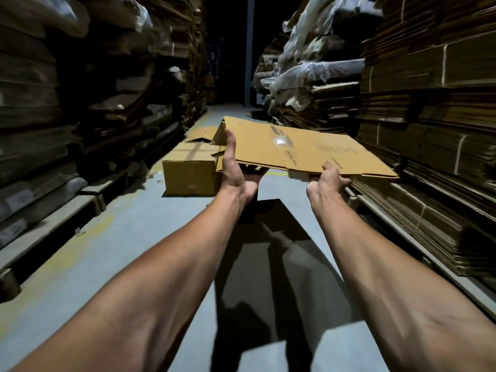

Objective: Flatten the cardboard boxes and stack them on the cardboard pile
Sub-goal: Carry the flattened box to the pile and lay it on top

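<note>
Tall stacks of flattened cardboard [434, 108] line the right side of a narrow aisle, layered edges ribbed and corrugated, some tied with pale string; the far ones are draped in crinkled clear plastic sheeting [308, 71]. Left side: darker, blurred stacks [67, 103] on low pallets. Between them a smooth grey concrete floor [112, 264] with worn yellow paint marks and hard shadows of the arms.

Flattened box [300, 149]: thin tan corrugated panel, roughly rectangular, held about level in mid-air at centre, its right near corner over the edge of the low cardboard pile [418, 210] on the right. Top face has strips of clear tape, small dark print and a flap notch on the near edge.

Unflattened box [190, 170] sits on the floor left of centre, just behind the held panel: tan, cuboid, brown tape across the top, far flaps up.

Left hand [236, 167] grips the panel's left edge, thumb lying on top, fingers curled beneath. Right hand [328, 178] pinches the near edge, thumb on top, fingers under.
</note>
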Tool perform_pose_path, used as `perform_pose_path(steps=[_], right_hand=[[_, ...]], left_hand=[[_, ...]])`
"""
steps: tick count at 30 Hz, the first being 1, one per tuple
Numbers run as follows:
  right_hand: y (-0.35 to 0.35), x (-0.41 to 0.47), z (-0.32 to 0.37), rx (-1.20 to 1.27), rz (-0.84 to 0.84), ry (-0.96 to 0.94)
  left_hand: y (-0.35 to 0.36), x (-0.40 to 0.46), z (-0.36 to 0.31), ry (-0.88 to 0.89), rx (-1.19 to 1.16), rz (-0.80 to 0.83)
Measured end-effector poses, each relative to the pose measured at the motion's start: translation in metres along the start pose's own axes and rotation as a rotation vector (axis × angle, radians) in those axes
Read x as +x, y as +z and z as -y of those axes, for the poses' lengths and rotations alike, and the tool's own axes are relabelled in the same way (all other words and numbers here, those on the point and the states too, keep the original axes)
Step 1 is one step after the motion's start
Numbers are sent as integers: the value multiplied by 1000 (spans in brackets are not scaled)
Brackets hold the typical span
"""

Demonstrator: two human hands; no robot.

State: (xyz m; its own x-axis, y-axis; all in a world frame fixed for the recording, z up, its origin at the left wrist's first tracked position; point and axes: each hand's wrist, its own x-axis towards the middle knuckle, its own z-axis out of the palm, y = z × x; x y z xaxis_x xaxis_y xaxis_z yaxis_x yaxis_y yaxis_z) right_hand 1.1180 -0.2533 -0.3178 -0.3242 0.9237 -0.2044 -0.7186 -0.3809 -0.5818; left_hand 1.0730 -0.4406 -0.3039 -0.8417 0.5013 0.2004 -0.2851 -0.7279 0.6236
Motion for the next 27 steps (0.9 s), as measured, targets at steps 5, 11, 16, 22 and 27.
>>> perform_pose_path(steps=[5, 11, 16, 22, 27], right_hand=[[18, -25, -14, -69, 116, 32], [22, -9, -25, -82, 199, 123], [24, -11, 8, -78, 153, 128], [55, -27, 5, 38, 215, 146], [79, 2, -1, 92, 128, 195]], left_hand=[[19, 15, 13, -16, 5, -287], [14, 47, 7, -8, 62, -438], [4, 51, -3, 9, 119, -394], [-1, 71, -29, 72, 18, -315], [9, 100, -35, 28, -21, -243]])
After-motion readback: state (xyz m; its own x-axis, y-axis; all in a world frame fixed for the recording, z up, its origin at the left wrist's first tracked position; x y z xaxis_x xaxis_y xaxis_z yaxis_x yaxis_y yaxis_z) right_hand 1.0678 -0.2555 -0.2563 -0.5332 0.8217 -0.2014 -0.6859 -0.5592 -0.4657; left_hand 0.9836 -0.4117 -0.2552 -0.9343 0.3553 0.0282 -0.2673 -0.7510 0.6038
